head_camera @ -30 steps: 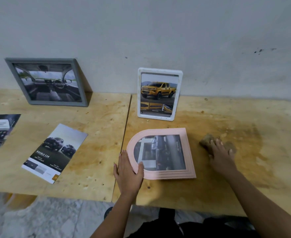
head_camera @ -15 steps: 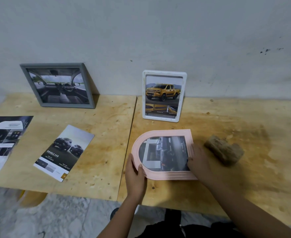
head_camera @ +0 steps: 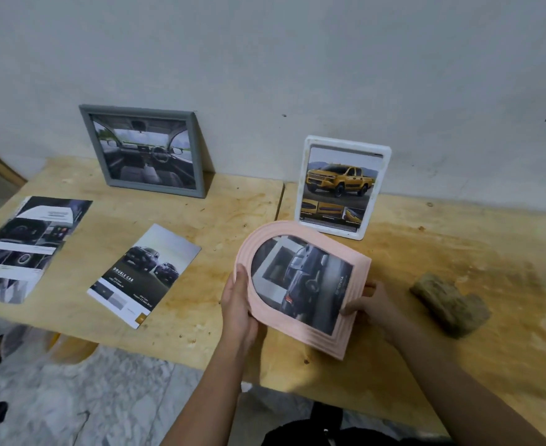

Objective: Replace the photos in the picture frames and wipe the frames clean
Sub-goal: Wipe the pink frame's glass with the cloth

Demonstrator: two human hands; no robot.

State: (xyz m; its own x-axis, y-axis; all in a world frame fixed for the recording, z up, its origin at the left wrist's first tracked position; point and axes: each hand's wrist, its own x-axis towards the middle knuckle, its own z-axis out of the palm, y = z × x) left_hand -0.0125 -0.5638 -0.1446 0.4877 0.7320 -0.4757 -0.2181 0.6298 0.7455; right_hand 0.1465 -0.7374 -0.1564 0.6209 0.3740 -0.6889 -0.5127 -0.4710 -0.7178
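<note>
A pink arched picture frame with a dark car photo in it is lifted off the wooden table and tilted. My left hand grips its rounded left edge, thumb on the front. My right hand holds its straight right edge, fingers behind the frame and thumb on the front. A brown cloth lies on the table to the right of my right hand, apart from it. A grey frame and a white frame with a yellow pickup photo lean against the wall.
Two loose car photos lie on the left half of the table: a "Double Cab" sheet and a larger interior sheet. A seam divides the two boards. The table's front edge runs just below my hands, with marble floor beneath.
My right hand left the brown cloth and took the pink frame's right edge. Both hands then lifted the frame off the table and tilted it. The camera turned left.
</note>
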